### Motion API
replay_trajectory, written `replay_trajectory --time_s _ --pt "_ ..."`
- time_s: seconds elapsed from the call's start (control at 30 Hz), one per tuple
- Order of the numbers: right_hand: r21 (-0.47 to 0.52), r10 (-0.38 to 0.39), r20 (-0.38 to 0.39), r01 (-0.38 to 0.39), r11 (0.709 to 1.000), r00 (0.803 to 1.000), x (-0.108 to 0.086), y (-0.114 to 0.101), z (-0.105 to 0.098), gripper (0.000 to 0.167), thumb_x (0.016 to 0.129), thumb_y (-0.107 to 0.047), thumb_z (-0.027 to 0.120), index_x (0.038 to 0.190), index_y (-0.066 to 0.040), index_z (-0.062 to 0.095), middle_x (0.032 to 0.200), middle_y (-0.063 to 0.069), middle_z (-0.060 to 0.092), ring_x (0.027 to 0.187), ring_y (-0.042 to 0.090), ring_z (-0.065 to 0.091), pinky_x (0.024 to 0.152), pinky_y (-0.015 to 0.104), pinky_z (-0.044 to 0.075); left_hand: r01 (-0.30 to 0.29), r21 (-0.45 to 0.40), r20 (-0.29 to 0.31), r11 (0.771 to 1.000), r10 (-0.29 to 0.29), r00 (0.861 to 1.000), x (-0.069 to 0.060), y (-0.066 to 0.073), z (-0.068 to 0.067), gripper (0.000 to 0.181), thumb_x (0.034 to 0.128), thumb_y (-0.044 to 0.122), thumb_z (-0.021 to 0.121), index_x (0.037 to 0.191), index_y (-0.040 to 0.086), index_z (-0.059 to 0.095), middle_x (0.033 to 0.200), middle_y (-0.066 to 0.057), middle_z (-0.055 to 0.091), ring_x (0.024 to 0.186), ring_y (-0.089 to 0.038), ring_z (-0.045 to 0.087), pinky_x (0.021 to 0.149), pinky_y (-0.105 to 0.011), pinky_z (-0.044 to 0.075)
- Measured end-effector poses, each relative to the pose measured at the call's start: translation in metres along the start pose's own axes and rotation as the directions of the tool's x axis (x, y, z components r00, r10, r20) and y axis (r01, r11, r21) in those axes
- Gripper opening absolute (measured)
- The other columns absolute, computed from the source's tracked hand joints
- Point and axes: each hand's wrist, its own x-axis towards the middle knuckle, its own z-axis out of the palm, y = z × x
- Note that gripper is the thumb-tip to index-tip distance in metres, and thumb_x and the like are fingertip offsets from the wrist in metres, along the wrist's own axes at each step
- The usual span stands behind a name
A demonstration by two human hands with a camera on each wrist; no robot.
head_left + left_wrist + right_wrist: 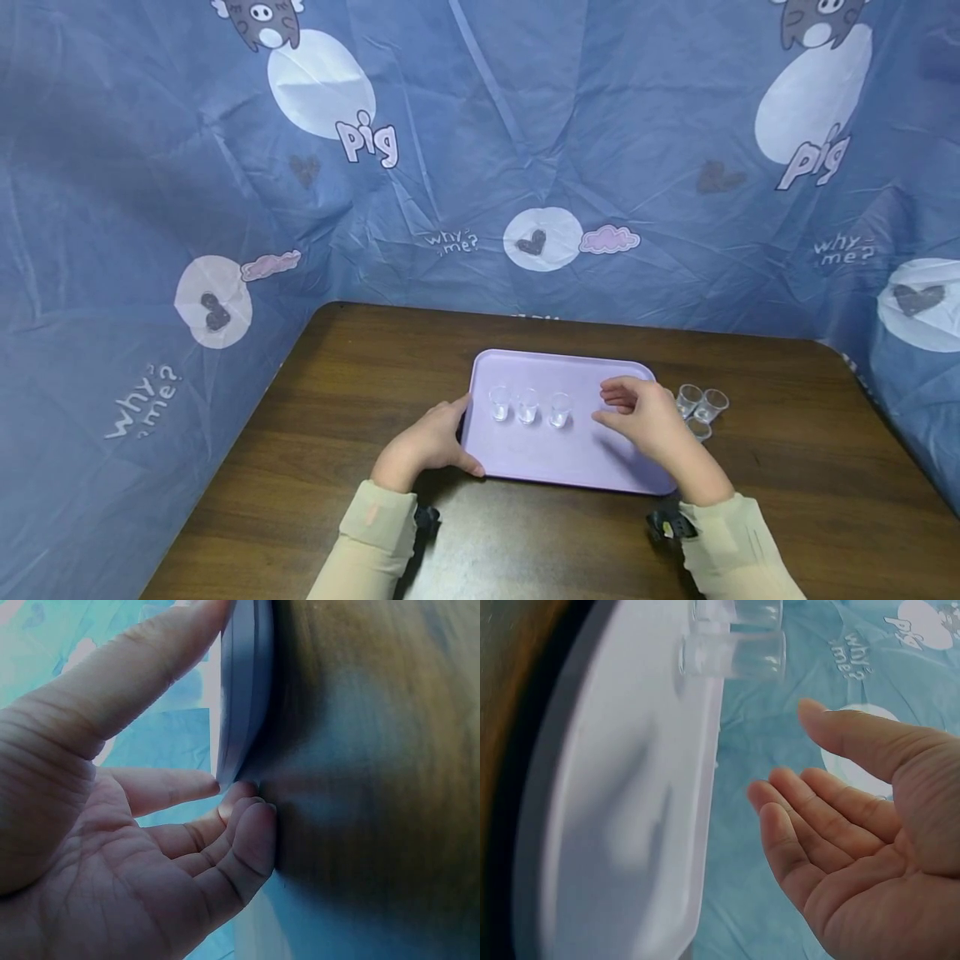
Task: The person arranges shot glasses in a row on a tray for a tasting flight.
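Observation:
A lilac tray (525, 454) lies on the table, with three small clear cups standing in a row on it: a left one (500, 403), a middle one (528, 407) and a right one (559, 411). My left hand (431, 442) holds the tray's left edge, thumb at the near corner; in the left wrist view the fingers (251, 832) lie beside the tray's rim (244, 690). Over the tray's right part hovers my right hand (645, 417), fingers slightly bent and apart, holding nothing. In the right wrist view a cup (735, 656) stands away from that hand (855, 847).
Right of the tray, partly behind my right hand, several clear cups (711, 406) stand close together on the brown wooden table (795, 467). A blue patterned cloth (450, 192) hangs behind the table and at its sides.

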Motion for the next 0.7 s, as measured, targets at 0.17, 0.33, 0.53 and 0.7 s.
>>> replay_trajectory --time_s 0.17,0.33,0.53,0.7 --pt "0.042 -0.002 -0.013 0.003 0.999 1.0 -0.006 0.001 -0.012 0.036 0.085 -0.005 0.083 0.115 0.009 0.069 0.111 0.025 0.069 0.1 0.036 0.07 0.082 0.034 0.057 -0.003 0.007 0.0 1.0 0.003 1.0 0.0 0.0 0.0 0.121 0.0587 0.025 0.102 0.157 0.001 0.035 0.132 -0.026 0.055 0.123 -0.037 0.05 0.103 -0.05 0.041" --pt "0.03 0.005 -0.043 -0.004 1.0 0.999 -0.012 0.002 -0.022 0.037 0.085 -0.007 0.083 0.115 0.007 0.069 0.112 0.024 0.069 0.101 0.038 0.07 0.082 0.034 0.057 -0.008 0.016 -0.001 1.0 0.008 1.0 0.001 -0.001 0.0 0.122 0.0579 0.026 0.102 0.157 0.001 0.035 0.13 -0.026 0.056 0.121 -0.037 0.051 0.103 -0.049 0.042" --pt "-0.015 0.013 -0.062 -0.014 1.0 0.998 -0.018 0.005 -0.031 0.038 0.086 -0.007 0.083 0.118 0.007 0.068 0.112 0.024 0.069 0.101 0.037 0.07 0.084 0.037 0.056 -0.013 0.019 -0.003 1.0 0.013 1.0 0.001 0.0 0.0 0.121 0.0576 0.026 0.102 0.156 -0.001 0.036 0.129 -0.028 0.056 0.122 -0.038 0.051 0.103 -0.051 0.042" --pt "-0.038 0.001 -0.096 -0.004 0.999 0.995 -0.025 0.01 -0.039 0.04 0.085 -0.008 0.084 0.117 0.008 0.067 0.111 0.023 0.07 0.099 0.036 0.07 0.083 0.036 0.056 -0.014 0.017 -0.003 1.0 0.014 1.0 0.001 0.001 0.0 0.121 0.0575 0.025 0.102 0.155 -0.001 0.036 0.13 -0.028 0.056 0.122 -0.038 0.051 0.103 -0.051 0.042"
